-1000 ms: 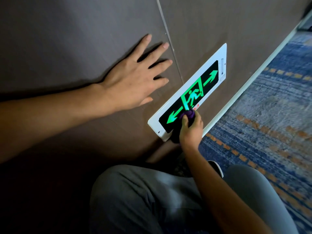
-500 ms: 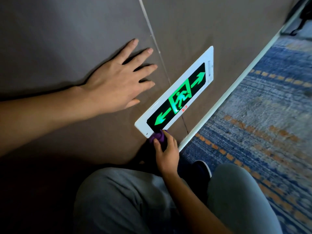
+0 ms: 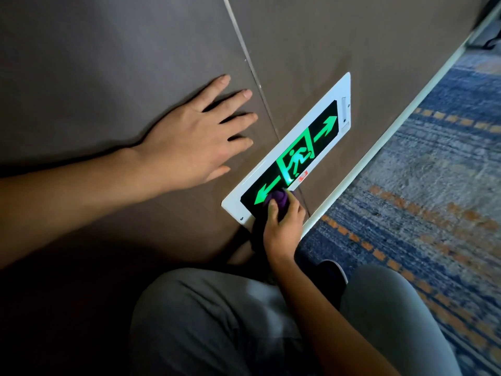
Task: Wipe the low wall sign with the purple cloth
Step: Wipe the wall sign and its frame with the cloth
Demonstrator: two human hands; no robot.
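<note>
Head view: the only view; wall to the left, floor to the right
Sign point(image 3: 322, 126): white-framed, lit green on black, mounted low on the wall point(image 3: 122, 63); its long lower edge runs just above the skirting point(image 3: 401, 115)
Sign face: left arrow, running figure in the middle, right arrow; a small red mark below the figure
Cloth point(image 3: 279, 199): purple, bunched, pressed on the sign's lower left part, touching the head end of the left arrow's shaft and overlapping the lower frame edge
Right hand point(image 3: 282, 229): fingers and thumb curled round the cloth, gripping it against the sign
Left hand point(image 3: 189, 142): flat on the wall, fingers straight and spread, holding nothing; its thumb lies just beside the sign's upper edge, apart from it
Wall seam point(image 3: 252, 69): thin vertical joint passing by the left fingertips and running behind the sign
Open room on sign: the figure, right arrow and right frame end are uncovered
Carpet point(image 3: 433, 199): blue with orange dashes, starting at the skirting
Legs point(image 3: 217, 321): grey trousers, knees bent below the sign; a dark shoe point(image 3: 330, 270) shows between them on the carpet
</note>
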